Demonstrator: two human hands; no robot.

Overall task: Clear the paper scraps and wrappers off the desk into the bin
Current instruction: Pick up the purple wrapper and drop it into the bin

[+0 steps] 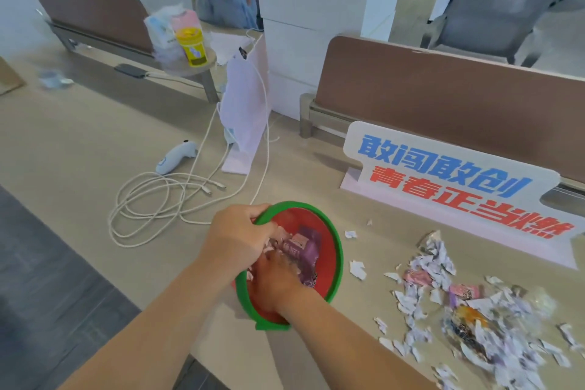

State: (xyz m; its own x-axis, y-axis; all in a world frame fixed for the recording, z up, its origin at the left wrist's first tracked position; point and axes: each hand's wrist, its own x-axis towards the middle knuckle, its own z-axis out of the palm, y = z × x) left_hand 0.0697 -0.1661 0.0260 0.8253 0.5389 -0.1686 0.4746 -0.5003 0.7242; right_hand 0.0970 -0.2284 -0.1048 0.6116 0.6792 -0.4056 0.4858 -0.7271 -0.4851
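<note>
Here the left hand (235, 233) grips the green rim of the one bin (337, 250), fingers curled over it. The right hand (275, 282) is inside, pressed on a purple wrapper (305, 252); its grip cannot be told. One heap of paper scraps (433, 263) lies on the desk (63, 142) just right, with two pink wrappers (416, 277).

The beige desk (79, 142) is carrying a scatter of torn paper scraps (427, 266) and pink wrappers (465, 291) at its right side, lying just in front of a standing slogan sign (449, 187). Coiled white cables (152, 199) are lying toward the left, near a white handheld controller (175, 157). A small round stand (202, 68) is sitting further back.
</note>
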